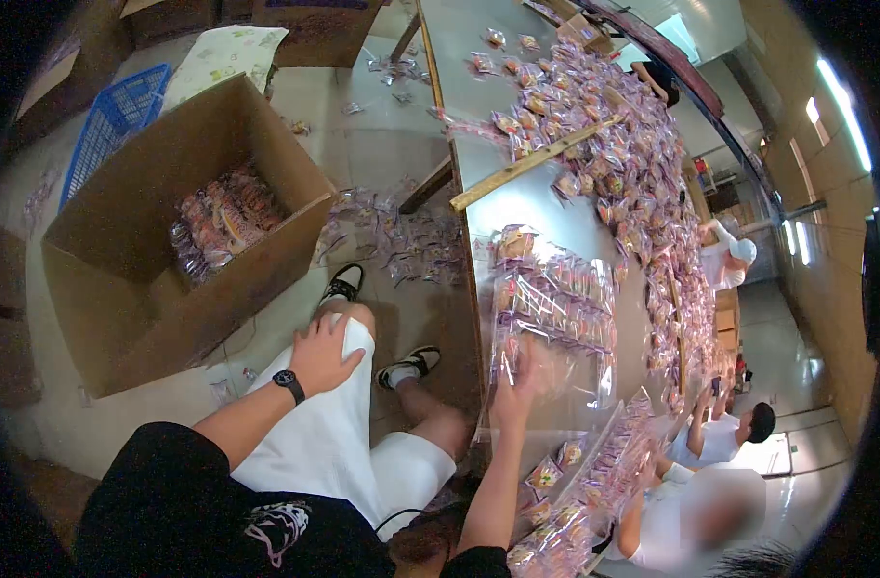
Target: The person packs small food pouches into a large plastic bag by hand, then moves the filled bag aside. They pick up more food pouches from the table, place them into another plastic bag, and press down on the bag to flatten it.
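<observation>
My left hand (324,356), with a dark watch on its wrist, lies on my knee over the white shorts (310,438), fingers spread and nothing held. On the tabletop at my right, a large clear plastic bag (555,318) contains rows of small wrapped packets. My right hand (522,380) is at the near part of this bag; its fingers are blurred behind or against the shiny film, so their grip is unclear. More clear bags of packets (575,515) lie below it on the table.
An open cardboard box (136,313) with packed bags (228,217) stands left, beside a blue crate (112,120). Loose packets (604,144) cover the far table around a wooden strip (536,162). Packets litter the floor. Several people are along the table's other side.
</observation>
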`<state>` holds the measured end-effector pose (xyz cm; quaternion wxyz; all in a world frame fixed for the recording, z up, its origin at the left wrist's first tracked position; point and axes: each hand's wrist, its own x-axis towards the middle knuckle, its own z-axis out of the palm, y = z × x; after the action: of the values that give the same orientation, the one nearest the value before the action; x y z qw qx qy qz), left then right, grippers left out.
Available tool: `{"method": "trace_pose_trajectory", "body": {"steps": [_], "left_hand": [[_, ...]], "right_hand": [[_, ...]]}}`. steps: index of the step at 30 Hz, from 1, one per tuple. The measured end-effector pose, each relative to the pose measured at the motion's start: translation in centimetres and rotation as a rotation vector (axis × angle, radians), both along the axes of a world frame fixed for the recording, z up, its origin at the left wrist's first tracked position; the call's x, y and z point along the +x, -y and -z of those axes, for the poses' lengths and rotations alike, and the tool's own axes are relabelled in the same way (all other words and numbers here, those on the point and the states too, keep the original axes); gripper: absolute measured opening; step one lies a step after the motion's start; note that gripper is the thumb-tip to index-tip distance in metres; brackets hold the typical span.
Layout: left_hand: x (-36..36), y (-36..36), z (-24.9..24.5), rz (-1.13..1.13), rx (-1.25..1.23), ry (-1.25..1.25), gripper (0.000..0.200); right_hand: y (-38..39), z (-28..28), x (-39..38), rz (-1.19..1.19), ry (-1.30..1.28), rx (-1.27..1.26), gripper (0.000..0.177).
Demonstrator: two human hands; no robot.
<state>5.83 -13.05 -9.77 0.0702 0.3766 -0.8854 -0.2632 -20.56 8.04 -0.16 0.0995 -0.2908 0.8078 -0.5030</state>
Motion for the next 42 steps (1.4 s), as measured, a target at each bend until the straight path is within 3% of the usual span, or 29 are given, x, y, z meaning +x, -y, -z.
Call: {"method": "trace_pose_trajectory", "body": {"steps": [1,3,6,7,10,13,16,18,22,25,26,29,32,35,38,39,42], "left_hand": [[-0.4,0.5,0.1,0.026,0.058,0.065,0.088],[-1.5,0.9,-0.4,0.021,0.084,0.097,0.087],[-2.8,1.6,-0.4,0.028,0.093,0.128,0.089],[-3.2,1.8,-0.1,0.034,0.092,0.136,0.090],[-4.5,2.0,0.5,0.031,0.041,0.123,0.091],[-5.7,2.6,0.0,0.056,0.132,0.162,0.087],[-6.0,2.7,-0.4,0.041,0.109,0.195,0.078],[-6.0,3.0,0.2,0.015,0.053,0.131,0.075],[-7.1,2.8,0.2,0.103,-0.014,0.092,0.075],[-8.0,2.7,-1.2,0.125,0.059,0.185,0.072],[-8.2,3.0,-1.2,0.130,0.063,0.197,0.071],[-9.0,3.4,-0.6,0.110,0.037,0.219,0.069],[-9.9,3.6,0.6,0.090,0.022,0.194,0.067],[-11.0,5.5,-0.9,0.100,0.110,0.305,0.065],[-12.1,6.5,-0.6,0.079,0.091,0.254,0.065],[-12.6,7.0,-0.7,0.078,0.097,0.270,0.064],[-14.1,8.8,-1.1,0.076,0.149,0.332,0.063]], "right_hand": [[-0.1,-0.6,0.4,0.007,0.084,-0.017,0.072],[-0.5,-2.1,1.4,0.013,0.247,-0.052,0.080],[-0.7,-1.7,2.7,0.030,0.196,-0.119,0.086],[-1.2,-0.7,2.1,0.017,0.030,-0.029,0.089],[-2.0,0.5,2.3,0.045,-0.047,-0.068,0.075],[-3.8,-0.4,3.5,0.273,-0.227,0.085,0.051],[-7.6,-1.8,4.2,0.472,-0.250,-0.031,0.031],[-8.2,-4.7,2.8,0.384,-0.536,0.009,0.026],[-1.8,-12.4,-2.5,0.302,-0.603,-0.042,0.047],[4.2,-14.6,-9.5,0.304,-0.505,0.141,0.072],[5.8,-14.5,-12.4,0.295,-0.435,0.194,0.082],[8.2,-11.7,-22.5,0.207,-0.640,0.382,0.100],[12.1,-10.0,-28.1,0.298,-0.570,0.448,0.113],[16.7,-7.6,-33.0,0.278,-0.636,0.481,0.118],[20.8,-6.2,-38.7,0.220,-0.742,0.525,0.127],[22.4,-7.2,-39.4,0.188,-0.577,0.528,0.134],[26.2,-5.5,-44.0,0.165,-0.607,0.496,0.140]]}}
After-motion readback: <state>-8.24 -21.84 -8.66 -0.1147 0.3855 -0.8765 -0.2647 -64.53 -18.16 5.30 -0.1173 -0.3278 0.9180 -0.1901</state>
